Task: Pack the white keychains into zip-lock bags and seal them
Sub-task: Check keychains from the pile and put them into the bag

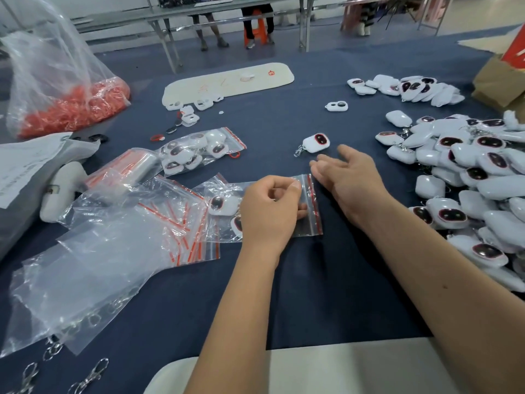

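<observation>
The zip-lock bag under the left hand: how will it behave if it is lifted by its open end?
The zip-lock bag is thin, crinkled film, so it will probably flop and sag. The keychains inside may slide toward the bottom. Its glossy surface looks slippery, so the left hand pinching it likely needs a firm hold.

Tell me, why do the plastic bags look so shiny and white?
Head view: overhead light glares off the crinkled empty bags, making white streaks; the wide lens bends the table edges; the right hand looks slightly blurred.
</observation>
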### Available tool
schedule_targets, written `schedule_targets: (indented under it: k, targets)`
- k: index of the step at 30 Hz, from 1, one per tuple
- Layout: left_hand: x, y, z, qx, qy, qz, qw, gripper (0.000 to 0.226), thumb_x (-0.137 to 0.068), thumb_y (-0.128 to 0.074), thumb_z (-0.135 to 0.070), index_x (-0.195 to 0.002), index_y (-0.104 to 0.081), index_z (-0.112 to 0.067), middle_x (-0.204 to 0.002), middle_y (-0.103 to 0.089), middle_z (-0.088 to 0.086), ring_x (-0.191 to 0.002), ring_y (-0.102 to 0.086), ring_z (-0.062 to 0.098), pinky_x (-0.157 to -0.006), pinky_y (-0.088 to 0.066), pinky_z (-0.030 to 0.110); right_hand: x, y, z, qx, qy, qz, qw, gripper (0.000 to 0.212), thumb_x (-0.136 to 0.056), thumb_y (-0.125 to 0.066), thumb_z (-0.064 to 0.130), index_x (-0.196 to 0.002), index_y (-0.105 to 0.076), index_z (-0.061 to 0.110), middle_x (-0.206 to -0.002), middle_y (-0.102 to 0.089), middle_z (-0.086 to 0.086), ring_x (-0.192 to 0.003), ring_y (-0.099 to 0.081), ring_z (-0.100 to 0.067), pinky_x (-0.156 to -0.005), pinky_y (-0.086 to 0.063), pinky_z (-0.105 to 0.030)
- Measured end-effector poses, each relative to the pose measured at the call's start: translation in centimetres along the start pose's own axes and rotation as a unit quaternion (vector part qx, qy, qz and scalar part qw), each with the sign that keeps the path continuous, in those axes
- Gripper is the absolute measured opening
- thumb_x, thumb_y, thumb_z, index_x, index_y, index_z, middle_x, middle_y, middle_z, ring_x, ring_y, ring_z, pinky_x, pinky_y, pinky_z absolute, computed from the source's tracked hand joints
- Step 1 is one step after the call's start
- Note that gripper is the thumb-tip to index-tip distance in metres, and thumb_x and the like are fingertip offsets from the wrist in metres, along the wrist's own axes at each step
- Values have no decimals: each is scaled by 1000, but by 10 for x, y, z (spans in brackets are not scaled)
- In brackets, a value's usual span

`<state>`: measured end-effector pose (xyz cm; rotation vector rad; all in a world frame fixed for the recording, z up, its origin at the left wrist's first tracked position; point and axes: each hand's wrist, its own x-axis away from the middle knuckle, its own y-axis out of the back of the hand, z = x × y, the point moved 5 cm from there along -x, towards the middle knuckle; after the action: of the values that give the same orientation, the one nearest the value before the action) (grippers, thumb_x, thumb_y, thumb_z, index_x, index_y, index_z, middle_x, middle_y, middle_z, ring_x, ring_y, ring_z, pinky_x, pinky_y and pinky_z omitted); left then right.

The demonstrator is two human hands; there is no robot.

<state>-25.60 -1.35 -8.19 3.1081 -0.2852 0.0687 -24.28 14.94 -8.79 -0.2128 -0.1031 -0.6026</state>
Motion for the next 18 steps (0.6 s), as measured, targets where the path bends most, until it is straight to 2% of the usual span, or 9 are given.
schedule_targets:
  k: [2,4,7,9,10,12,14,16,18]
  targets:
    - [-1,1,0,-19,-9,0,1000,9,-96,-68,-12,-88,-73,-11,-71,-68,-2,-67,-75,17,-64,-63,29,7,8,1,82,34,-21,996,71,-95,-74,5,-157,-41,11,-132,-68,0,-107,-73,-7,-102,-57,-29]
    - [-1,0,-1,-48,-27,4,998,8,-94,-68,-11,-88,-74,-12,-67,-67,-7,-70,-76,21,-71,-65,40,20,18,9,192,107,-81,972,46,-93,-69,2,-138,-62,14,-117,-73,1,-103,-73,-10,-101,-58,-34]
    - [2,-3,-4,-99,-68,15,993,11,-90,-69,-11,-84,-74,-18,-73,-70,-1,-77,-75,28,-77,-64,49,46,33,25,435,209,-196,854,25,-91,-66,9,-113,-74,17,-101,-74,-1,-109,-64,-28,-97,-50,-40]
    - [5,-7,-5,-112,-82,29,990,11,-89,-70,-11,-83,-73,-20,-76,-70,0,-80,-74,30,-77,-63,50,59,42,33,551,208,-261,765,28,-89,-68,14,-116,-73,19,-115,-68,-10,-120,-48,-38,-97,-39,-47]
    - [6,-10,-6,-114,-83,40,989,10,-89,-71,-11,-85,-73,-20,-76,-69,0,-80,-74,30,-78,-63,50,62,48,33,592,179,-271,738,34,-87,-70,15,-121,-70,20,-124,-62,-14,-126,-41,-40,-100,-34,-50]
    - [9,-17,-5,-125,-84,68,986,9,-89,-71,-11,-88,-73,-19,-75,-68,-3,-80,-74,28,-80,-63,49,62,60,31,648,90,-256,712,44,-88,-69,21,-131,-63,20,-139,-50,-20,-137,-32,-42,-109,-28,-54]
    - [13,-23,-4,-141,-86,99,981,8,-89,-72,-11,-91,-73,-19,-75,-67,-5,-80,-75,27,-82,-62,48,61,67,26,682,31,-238,691,43,-94,-63,28,-135,-58,20,-144,-47,-21,-138,-35,-44,-114,-25,-52]
    - [16,-29,-3,-147,-85,123,978,9,-89,-73,-10,-94,-73,-17,-79,-70,-3,-82,-75,26,-85,-62,47,62,66,24,691,34,-235,682,40,-95,-61,26,-134,-58,19,-140,-51,-18,-130,-45,-44,-109,-31,-49]
    - [17,-32,-2,-151,-77,137,976,9,-90,-74,-10,-96,-74,-17,-83,-72,-1,-83,-74,24,-86,-62,44,63,60,23,675,85,-230,696,38,-92,-64,18,-130,-61,19,-133,-57,-15,-122,-50,-43,-101,-37,-48]
